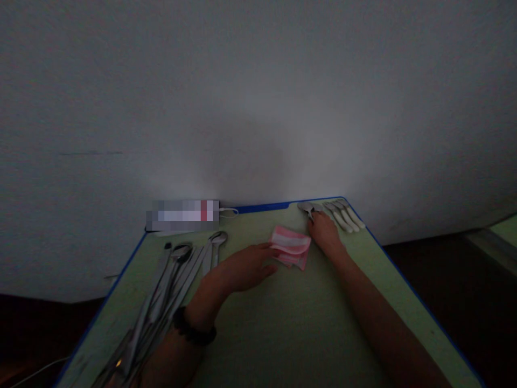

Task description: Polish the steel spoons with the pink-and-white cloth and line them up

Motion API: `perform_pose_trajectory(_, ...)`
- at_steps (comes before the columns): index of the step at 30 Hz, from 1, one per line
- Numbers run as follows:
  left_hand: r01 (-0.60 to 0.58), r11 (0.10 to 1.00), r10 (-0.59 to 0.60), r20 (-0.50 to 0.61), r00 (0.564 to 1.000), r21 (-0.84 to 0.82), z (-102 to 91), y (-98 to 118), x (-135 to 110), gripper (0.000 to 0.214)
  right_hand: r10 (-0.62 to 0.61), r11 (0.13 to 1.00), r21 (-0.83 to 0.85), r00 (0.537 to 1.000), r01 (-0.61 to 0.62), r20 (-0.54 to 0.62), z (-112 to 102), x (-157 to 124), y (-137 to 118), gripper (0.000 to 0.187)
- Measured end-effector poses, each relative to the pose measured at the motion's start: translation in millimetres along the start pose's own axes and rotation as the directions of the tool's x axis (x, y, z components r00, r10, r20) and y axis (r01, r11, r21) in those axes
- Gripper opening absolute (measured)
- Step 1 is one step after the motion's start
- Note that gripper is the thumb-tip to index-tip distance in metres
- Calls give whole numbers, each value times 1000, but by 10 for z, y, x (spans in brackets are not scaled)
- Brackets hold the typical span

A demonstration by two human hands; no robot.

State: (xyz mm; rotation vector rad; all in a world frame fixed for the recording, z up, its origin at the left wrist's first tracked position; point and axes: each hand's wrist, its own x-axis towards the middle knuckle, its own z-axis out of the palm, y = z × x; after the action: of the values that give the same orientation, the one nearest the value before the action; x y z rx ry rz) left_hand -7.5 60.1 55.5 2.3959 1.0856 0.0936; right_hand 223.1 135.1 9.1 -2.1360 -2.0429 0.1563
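Note:
My right hand is closed around a spoon near the far edge of the table; the metal bowl shows past my fingers, and the handle is hidden. Part of another metal bowl shows just beyond that hand. A pink-and-white folded cloth lies on the table between my hands. My left hand reaches in from the left, its fingers extended with the tips at the cloth's left edge; it holds nothing.
Several white-handled spoons lie side by side at the far right corner. Long metal utensils are spread along the left side, with a spoon nearby. A blurred-out box with a white cable stands against the wall.

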Motion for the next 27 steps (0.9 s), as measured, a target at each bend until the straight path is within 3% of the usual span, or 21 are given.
perform_pose_trajectory(13,12,1000,-11,-5,1000,8,14,1,2,36,10,999,31,999,-8,-46,-28,28,7,31)
perform_pose_trajectory(19,-7,1000,7,-19,1000,-12,29,-17,2,35,37,999,36,993,-33,-112,-321,61,145,36)
perform_pose_trajectory(23,-30,999,30,-20,999,-23,23,-22,1,35,90,994,80,964,-72,-251,-557,84,326,35)
perform_pose_trajectory(27,-19,1000,19,-10,1000,-12,13,-15,6,36,46,998,59,983,-36,-177,-585,101,463,33)
